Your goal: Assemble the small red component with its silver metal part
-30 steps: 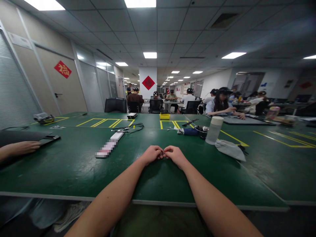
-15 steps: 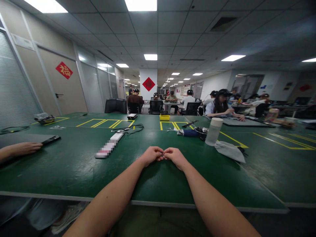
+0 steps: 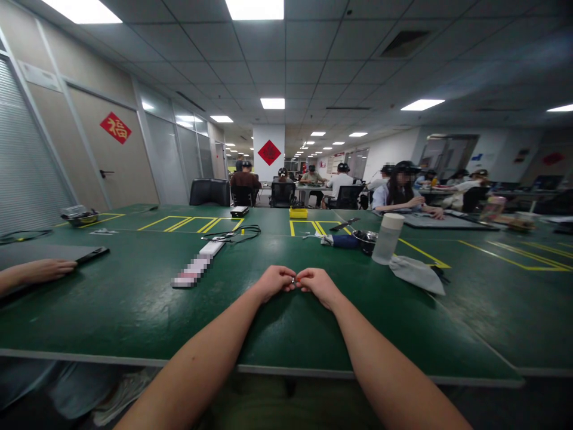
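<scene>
My left hand and my right hand meet fingertip to fingertip just over the green table. Between them is a tiny shiny metallic piece, too small to name. My left thumb and fingers are pinched on it. The right fingertips are pinched together as well, right beside the piece; whether they grip it too cannot be made out. Both forearms reach in from the bottom of the view.
A power strip with a black cable lies to the left. On the right stand a bottle, a metal bowl and a grey pouch. Another person's hand rests at far left. A yellow box sits farther back.
Both hands keep nearly the same place. The small piece between the fingertips now shows a brighter glint, and the fingertips have shifted slightly.
</scene>
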The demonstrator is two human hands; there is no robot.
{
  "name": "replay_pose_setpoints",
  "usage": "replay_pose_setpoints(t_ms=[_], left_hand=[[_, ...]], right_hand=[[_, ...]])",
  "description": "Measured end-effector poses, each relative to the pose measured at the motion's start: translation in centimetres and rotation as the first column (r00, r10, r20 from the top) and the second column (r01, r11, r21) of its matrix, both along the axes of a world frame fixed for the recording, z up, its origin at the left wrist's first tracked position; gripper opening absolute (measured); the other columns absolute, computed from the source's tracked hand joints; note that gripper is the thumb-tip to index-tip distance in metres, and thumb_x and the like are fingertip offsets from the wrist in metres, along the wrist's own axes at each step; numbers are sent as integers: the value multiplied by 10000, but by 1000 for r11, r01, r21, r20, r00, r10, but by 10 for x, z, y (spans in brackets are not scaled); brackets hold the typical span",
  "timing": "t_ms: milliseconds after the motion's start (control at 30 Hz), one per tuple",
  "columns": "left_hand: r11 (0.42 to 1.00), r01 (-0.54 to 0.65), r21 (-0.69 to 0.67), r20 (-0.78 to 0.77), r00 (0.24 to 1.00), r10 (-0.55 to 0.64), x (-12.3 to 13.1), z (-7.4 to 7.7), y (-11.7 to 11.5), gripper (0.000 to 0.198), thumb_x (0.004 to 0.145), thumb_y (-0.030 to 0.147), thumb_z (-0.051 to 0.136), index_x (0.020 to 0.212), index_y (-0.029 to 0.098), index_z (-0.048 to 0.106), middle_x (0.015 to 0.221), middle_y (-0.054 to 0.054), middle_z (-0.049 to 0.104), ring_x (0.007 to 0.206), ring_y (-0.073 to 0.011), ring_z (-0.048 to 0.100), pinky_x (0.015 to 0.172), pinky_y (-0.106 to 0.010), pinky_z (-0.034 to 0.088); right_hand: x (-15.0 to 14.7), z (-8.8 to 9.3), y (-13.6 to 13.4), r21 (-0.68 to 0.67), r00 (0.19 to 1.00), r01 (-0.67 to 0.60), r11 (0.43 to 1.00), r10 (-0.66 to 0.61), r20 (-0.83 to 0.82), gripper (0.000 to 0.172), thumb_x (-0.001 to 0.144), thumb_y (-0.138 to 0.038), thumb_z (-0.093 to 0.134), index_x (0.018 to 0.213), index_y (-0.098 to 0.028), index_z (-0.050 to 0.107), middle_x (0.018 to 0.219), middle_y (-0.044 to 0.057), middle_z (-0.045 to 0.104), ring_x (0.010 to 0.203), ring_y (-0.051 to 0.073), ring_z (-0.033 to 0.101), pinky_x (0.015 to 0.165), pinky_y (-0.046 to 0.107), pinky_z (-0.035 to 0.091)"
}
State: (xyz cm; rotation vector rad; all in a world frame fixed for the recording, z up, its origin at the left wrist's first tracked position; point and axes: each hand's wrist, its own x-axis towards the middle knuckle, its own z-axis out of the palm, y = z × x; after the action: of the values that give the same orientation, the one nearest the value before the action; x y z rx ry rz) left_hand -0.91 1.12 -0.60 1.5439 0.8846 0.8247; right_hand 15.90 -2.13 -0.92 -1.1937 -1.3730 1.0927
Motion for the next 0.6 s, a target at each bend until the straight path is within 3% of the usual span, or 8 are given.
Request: replay_pose_setpoints(t_ms=[133, 600], left_hand=[[1000, 20, 23, -7, 1000, -20, 0, 1, -2, 207, 737, 73, 569, 921, 80, 663, 686, -53, 685, 551, -71, 595, 555, -175, 478], [1000, 26, -4, 30, 999, -26, 1, 0, -2, 154, 746, 74, 593, 890, 97, 644, 707, -48, 689, 572, -73, 612, 597, -194, 497]], right_hand=[[0, 0, 0, 45, 999, -19, 999, 18, 30, 156, 627, -78, 567, 737, -116, 670, 649, 21, 670, 561, 88, 596, 565, 195, 487], [0, -4, 3, -34, 999, -14, 999, 12, -51, 167, 632, -64, 597, 757, -113, 696, 690, 50, 692, 619, 108, 647, 638, 212, 536]])
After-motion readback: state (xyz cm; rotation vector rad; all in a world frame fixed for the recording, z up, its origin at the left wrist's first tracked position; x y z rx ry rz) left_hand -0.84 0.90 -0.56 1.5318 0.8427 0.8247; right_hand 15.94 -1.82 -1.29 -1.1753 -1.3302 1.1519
